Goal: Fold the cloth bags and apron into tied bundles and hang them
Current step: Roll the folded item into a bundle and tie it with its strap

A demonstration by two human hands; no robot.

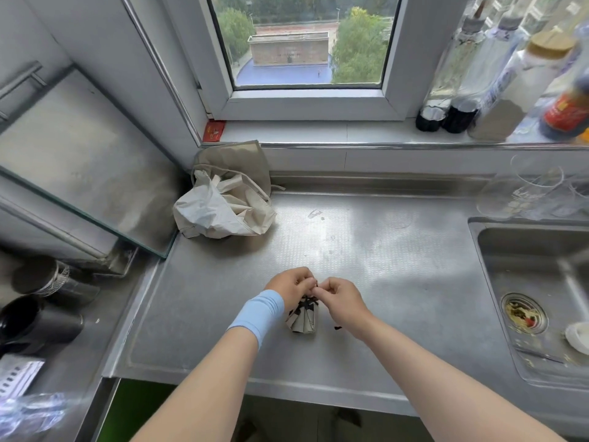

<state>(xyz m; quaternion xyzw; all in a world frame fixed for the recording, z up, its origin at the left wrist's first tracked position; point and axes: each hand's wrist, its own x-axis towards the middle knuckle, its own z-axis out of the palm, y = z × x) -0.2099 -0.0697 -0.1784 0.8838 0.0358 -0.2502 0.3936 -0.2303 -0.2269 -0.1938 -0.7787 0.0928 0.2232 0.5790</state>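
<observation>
A small folded cloth bundle (302, 320), pale with dark straps crossed over it, lies on the steel counter (366, 256) near its front edge. My left hand (290, 283), with a light blue wristband, and my right hand (341, 296) meet over the bundle's far end. Both pinch the dark strap there with curled fingers. A loose strap end (338, 327) lies on the counter to the bundle's right. A heap of crumpled cream cloth bags (223, 205) sits at the counter's back left corner, under the window sill.
A sink (535, 282) with a drain strainer (522, 314) lies to the right, glassware (535, 189) behind it. Bottles (497, 78) line the window sill at right. A glass-edged steel hood (73, 167) juts in at left, dark metal cups (41, 301) below it.
</observation>
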